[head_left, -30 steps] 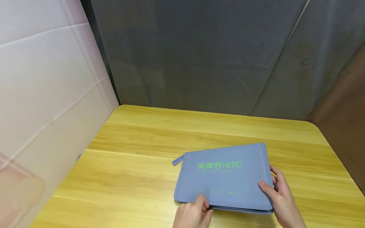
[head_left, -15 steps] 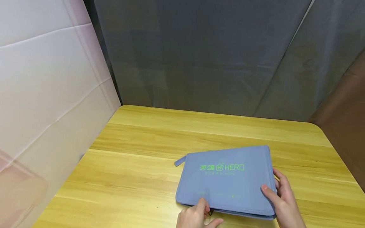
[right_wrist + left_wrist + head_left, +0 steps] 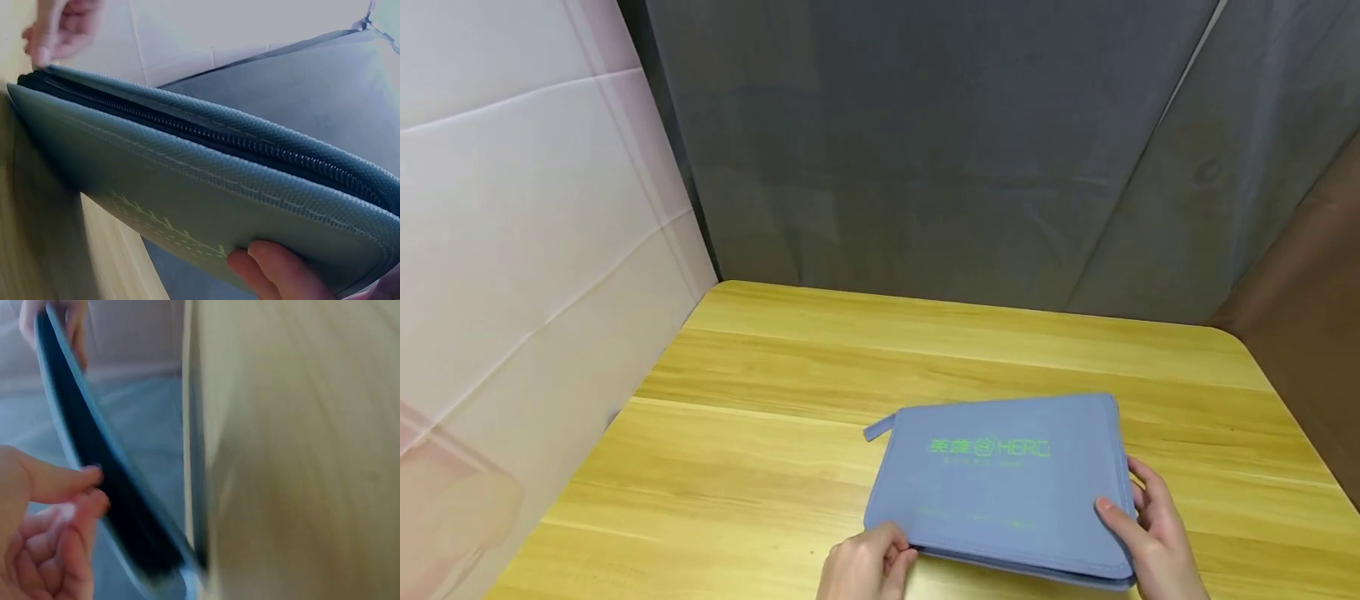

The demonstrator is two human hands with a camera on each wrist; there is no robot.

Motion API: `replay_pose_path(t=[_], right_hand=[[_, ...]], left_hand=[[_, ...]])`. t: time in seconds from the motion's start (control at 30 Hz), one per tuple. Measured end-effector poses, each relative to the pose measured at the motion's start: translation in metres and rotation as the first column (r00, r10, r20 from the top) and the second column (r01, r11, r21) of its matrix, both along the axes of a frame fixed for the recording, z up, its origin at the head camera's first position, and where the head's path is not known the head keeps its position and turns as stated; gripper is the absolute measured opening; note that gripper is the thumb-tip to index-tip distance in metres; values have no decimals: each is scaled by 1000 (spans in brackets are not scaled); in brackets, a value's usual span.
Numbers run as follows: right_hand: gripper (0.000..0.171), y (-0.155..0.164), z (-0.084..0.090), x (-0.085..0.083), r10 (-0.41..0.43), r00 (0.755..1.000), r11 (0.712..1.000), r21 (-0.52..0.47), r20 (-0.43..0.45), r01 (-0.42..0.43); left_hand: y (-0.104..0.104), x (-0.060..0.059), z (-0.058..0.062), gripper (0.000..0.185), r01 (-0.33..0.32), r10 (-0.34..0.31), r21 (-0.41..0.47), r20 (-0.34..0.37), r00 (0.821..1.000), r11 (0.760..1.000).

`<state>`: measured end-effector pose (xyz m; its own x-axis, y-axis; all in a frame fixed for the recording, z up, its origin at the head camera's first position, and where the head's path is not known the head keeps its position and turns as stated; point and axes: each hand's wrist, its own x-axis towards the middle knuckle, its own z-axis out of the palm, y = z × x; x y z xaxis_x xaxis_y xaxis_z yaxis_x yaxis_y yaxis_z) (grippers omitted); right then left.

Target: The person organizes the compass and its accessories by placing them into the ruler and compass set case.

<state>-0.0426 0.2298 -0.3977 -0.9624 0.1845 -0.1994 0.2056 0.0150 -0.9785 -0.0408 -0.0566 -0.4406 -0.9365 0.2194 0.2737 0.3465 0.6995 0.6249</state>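
A flat blue zip pouch (image 3: 1000,483) with green lettering lies on the wooden table (image 3: 760,433). My left hand (image 3: 868,568) pinches its near left corner, at the end of the black zipper (image 3: 187,128); the pull itself is hidden by the fingers. My right hand (image 3: 1150,542) grips the near right corner, thumb on top and fingers under the edge. In the right wrist view a fingertip (image 3: 275,269) presses the pouch (image 3: 187,194) and the left hand (image 3: 59,28) shows at the far end. The left wrist view is blurred, with the pouch's edge (image 3: 94,462) beside my fingers (image 3: 50,531).
A white panel (image 3: 527,250) stands along the table's left side and a grey cloth backdrop (image 3: 962,167) hangs behind it. A brown surface (image 3: 1315,317) rises at the right. The table's far half is bare wood.
My left hand has slid left along the pouch's near edge, from about its middle to the left corner. The right hand kept its grip on the right corner.
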Motion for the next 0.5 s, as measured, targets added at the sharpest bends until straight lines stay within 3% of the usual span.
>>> replay_pose_path(t=[0.17, 0.33, 0.5], right_hand=[[65, 9, 2, 0, 11, 994, 1000, 15, 107, -13], [69, 15, -2, 2, 40, 988, 999, 11, 151, -42], [51, 26, -9, 5, 92, 983, 996, -1, 160, -93]], left_hand=[[-26, -2, 1, 20, -42, 54, -104, 115, 992, 994], [-41, -6, 1, 22, -28, 39, -165, 60, 997, 986], [-47, -9, 0, 24, -8, 15, -227, 30, 999, 974]])
